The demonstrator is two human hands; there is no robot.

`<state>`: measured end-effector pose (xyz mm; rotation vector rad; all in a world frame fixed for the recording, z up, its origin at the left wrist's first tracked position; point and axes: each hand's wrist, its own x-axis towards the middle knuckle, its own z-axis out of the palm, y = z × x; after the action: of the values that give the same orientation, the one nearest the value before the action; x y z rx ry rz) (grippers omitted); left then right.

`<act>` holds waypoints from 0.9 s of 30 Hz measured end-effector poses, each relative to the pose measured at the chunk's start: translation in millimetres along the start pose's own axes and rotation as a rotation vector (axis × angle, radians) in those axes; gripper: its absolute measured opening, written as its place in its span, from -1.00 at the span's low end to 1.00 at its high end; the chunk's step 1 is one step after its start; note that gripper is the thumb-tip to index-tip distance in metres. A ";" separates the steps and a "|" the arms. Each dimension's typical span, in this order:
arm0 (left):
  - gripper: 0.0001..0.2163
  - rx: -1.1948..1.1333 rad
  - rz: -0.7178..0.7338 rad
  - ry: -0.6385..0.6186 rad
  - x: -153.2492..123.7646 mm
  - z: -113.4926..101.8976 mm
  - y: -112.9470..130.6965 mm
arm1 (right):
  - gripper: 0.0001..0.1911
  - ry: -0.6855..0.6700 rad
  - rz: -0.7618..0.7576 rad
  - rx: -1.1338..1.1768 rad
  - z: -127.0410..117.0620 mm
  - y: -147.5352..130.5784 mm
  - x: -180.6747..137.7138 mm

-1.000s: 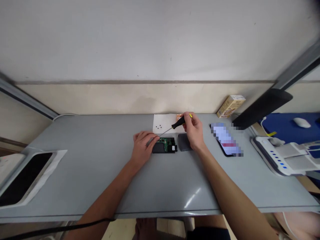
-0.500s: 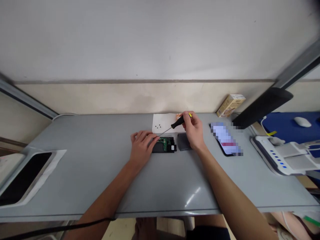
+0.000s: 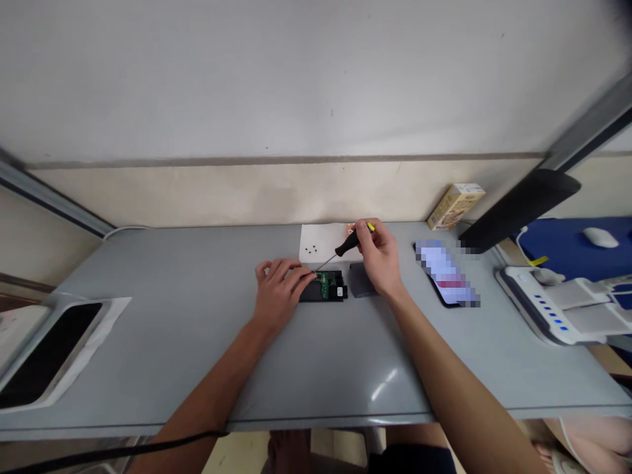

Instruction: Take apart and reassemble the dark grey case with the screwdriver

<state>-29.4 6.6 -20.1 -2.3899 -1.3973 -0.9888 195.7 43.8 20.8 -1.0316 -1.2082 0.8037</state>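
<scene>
A screwdriver [image 3: 347,243] with a black handle and yellow end is gripped in my right hand [image 3: 381,260]. Its shaft slants down to the left, and the tip meets the upper edge of an opened black device case [image 3: 312,292]. Inside that case a green circuit board [image 3: 324,286] shows. My left hand [image 3: 276,291] is closed over the left end of the case, thumb and fingertips close to the screwdriver's tip. Under my right wrist lies a dark flat cover [image 3: 361,282], partly hidden. Several tiny dark screws [image 3: 311,249] rest on white paper [image 3: 323,238] behind the case.
A phone [image 3: 444,273] with a lit screen lies to the right. Beyond it are a small carton [image 3: 455,205], a black column [image 3: 518,210] and a white charging dock [image 3: 530,303]. At the left lies a black-screened tablet [image 3: 49,355]. A wall backs the grey table [image 3: 187,283].
The screwdriver and my right hand have shifted very slightly left, and the handle has turned a little. My left hand stays on the case. The view has moved slightly.
</scene>
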 end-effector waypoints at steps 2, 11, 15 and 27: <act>-0.85 -0.038 -0.055 -0.005 0.3 -0.3 -1.0 | -0.60 0.002 -0.007 -0.005 0.4 1.1 0.2; -0.64 -0.171 -0.304 -0.193 3.6 -2.0 -1.7 | -0.61 -0.023 -0.035 -0.108 2.3 6.6 -2.7; -0.61 -0.183 -0.269 -0.273 4.2 -2.3 -0.4 | -0.62 -0.049 -0.043 -0.132 4.1 8.3 -4.4; -0.60 -0.216 -0.236 -0.288 4.8 -1.0 0.6 | -0.64 -0.080 -0.052 -0.113 7.7 7.0 -9.0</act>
<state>-27.8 9.2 -16.2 -2.6559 -1.7910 -0.9164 186.7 39.4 11.5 -1.0635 -1.3557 0.7488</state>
